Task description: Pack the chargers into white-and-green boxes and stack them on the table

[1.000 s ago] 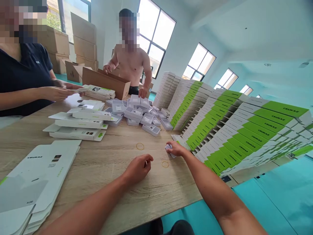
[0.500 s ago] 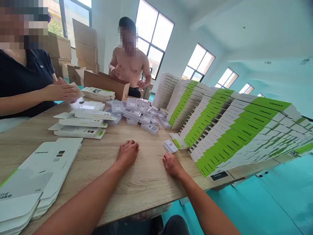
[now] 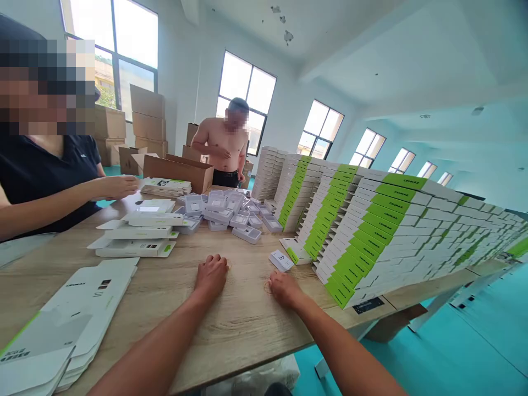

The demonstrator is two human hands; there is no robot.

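My left hand [image 3: 211, 279] rests on the wooden table [image 3: 243, 324], its fingers curled down and closed. A tiny orange bit shows beside its fingertips. To the right, my right hand [image 3: 284, 288] also lies closed on the tabletop, with a thin orange strand at its fingertips; I cannot make out what either hand holds. Just beyond the right hand is a small white printed box [image 3: 281, 260]. A white and green carton [image 3: 296, 251] lies behind it, against the stacked boxes.
Tall rows of white and green boxes [image 3: 371, 236] line the right side. Clear plastic trays [image 3: 225, 209] are heaped ahead. Open white cartons [image 3: 134, 247] and flat cartons [image 3: 82, 313] lie left. A cardboard box [image 3: 177, 173] and two people, at left [image 3: 45, 181] and behind the table [image 3: 225, 143], are beyond.
My view has tilted upward, while both hands stay closed at nearly the same spots on the table. The person behind has bent their head; the left person's hands have shifted.
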